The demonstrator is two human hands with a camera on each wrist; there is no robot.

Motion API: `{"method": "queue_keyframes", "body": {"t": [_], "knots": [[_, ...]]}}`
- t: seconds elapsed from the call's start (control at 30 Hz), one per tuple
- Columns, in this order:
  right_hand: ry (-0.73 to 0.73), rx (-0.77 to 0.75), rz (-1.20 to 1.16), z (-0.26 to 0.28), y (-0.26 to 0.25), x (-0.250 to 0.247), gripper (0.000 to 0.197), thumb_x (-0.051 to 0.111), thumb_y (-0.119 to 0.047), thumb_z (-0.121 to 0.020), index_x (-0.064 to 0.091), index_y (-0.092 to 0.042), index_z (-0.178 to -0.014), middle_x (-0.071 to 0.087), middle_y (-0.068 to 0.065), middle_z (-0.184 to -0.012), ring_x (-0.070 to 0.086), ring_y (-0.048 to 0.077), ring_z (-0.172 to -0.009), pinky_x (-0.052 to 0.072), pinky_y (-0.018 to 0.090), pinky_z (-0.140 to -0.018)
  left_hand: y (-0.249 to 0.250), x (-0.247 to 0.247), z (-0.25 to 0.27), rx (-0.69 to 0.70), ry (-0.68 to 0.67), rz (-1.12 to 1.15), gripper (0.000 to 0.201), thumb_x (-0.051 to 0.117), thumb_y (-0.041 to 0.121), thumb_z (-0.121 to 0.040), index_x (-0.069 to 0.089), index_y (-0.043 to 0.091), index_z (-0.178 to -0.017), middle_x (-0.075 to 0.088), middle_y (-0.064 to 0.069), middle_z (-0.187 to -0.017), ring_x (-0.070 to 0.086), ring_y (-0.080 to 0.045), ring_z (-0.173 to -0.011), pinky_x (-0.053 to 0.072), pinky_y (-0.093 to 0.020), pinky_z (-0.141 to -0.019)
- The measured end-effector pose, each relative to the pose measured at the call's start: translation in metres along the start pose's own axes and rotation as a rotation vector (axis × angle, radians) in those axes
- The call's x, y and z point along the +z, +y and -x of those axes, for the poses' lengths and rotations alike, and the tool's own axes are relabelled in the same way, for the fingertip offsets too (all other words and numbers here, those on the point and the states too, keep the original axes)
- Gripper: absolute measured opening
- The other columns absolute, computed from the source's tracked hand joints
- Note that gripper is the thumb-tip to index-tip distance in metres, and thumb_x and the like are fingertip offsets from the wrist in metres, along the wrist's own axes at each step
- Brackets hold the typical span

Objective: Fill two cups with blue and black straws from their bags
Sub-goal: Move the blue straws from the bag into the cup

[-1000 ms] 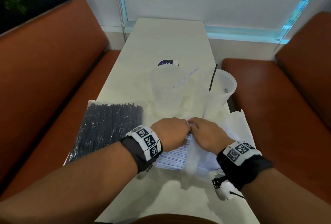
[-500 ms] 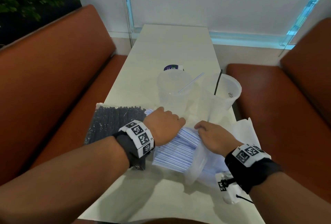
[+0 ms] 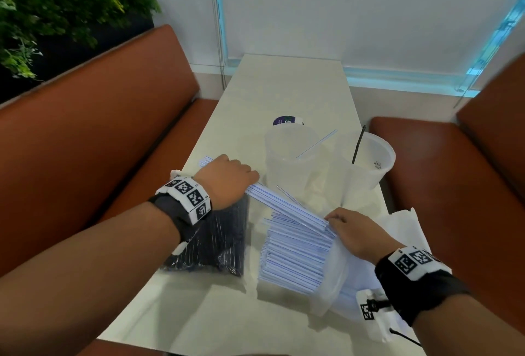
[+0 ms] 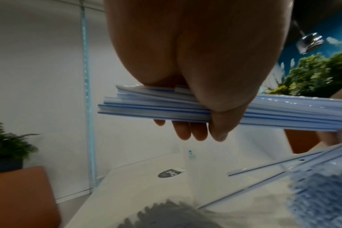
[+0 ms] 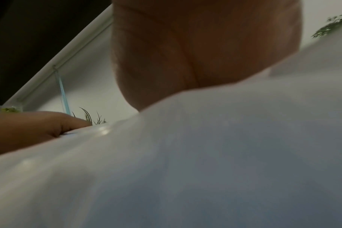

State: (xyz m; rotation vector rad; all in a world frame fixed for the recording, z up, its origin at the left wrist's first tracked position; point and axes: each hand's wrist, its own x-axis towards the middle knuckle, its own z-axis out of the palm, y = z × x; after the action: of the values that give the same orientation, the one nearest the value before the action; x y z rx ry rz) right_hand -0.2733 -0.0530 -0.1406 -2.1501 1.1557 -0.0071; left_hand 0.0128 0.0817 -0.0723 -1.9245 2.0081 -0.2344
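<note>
— What was held nearest, and why there?

— The mouth of the clear bag was pinned to the counter under the right hand, fingers bent onto the plastic and the straw ends. A firm pinch could not be confirmed; the right wrist view was filled by blurred plastic. The bag was presumably steadied this way so that it would not be dragged along with the straws.

— And just beyond that hand?

— The stack of blue straws lay half out of the bag, just left of the right hand. A bundle of blue straws was clamped in the left hand, fingers curled under and thumb over, as shown in the left wrist view. It was gripped near one end, its far ends reaching to the right hand's fingertips, seemingly so it could be drawn clear in one pull.

— What lay below the left hand?

— The bag of black straws, flat on the counter, untouched.

— And farther off?

— Two clear cups, beyond both hands. One blue straw was seen in the left cup and one black straw in the right cup. Filling was judged barely begun.
</note>
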Motion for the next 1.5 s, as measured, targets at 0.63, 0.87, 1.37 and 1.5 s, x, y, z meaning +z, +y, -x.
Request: {"method": "queue_keyframes", "body": {"t": [0.63,0.87,1.37,1.5], "knots": [[0.372,-0.191,-0.782,0.013,-0.064,-0.026,0.044,0.036,-0.057,-0.1,0.064,-0.03,-0.119,0.067,-0.011,-0.12,0.06,0.009,-0.117,0.045,0.036,-0.103,-0.057,0.002,0.008,-0.195,0.197,0.131,0.005,0.049,0.025,-0.096,0.048,0.03,-0.098,0.059,0.007,-0.089,0.043,-0.015,-0.07,0.031,-0.032,-0.064],[0.399,-0.232,-0.81,0.004,-0.089,-0.027,0.031,0.045,-0.034,-0.104,0.073,-0.021,-0.101,0.076,-0.007,-0.098,0.068,0.008,-0.096,0.047,0.024,-0.081,0.01,-0.011,-0.015,-0.119,0.218,0.317,0.012,0.054,0.024,-0.093,0.052,0.023,-0.105,0.062,0.002,-0.092,0.061,-0.024,-0.076,0.05,-0.037,-0.062],[0.331,0.026,-1.41,-0.005,-0.099,-0.047,0.055,0.041,-0.056,-0.103,0.069,-0.009,-0.106,0.078,0.008,-0.095,0.075,0.022,-0.094,0.056,0.034,-0.079,0.023,-0.079,-0.024,-0.271,0.608,1.212,0.007,0.069,0.029,-0.092,0.062,0.028,-0.09,0.067,0.005,-0.08,0.065,-0.017,-0.077,0.051,-0.031,-0.07],[0.173,0.106,-1.473,-0.008,-0.112,-0.038,0.062,0.041,-0.061,-0.101,0.066,-0.005,-0.114,0.075,0.014,-0.106,0.072,0.029,-0.102,0.057,0.042,-0.088,0.019,-0.129,-0.026,-0.021,0.978,1.901,0.011,0.076,0.017,-0.086,0.067,0.024,-0.084,0.067,-0.002,-0.078,0.069,-0.024,-0.077,0.057,-0.033,-0.076]]}}
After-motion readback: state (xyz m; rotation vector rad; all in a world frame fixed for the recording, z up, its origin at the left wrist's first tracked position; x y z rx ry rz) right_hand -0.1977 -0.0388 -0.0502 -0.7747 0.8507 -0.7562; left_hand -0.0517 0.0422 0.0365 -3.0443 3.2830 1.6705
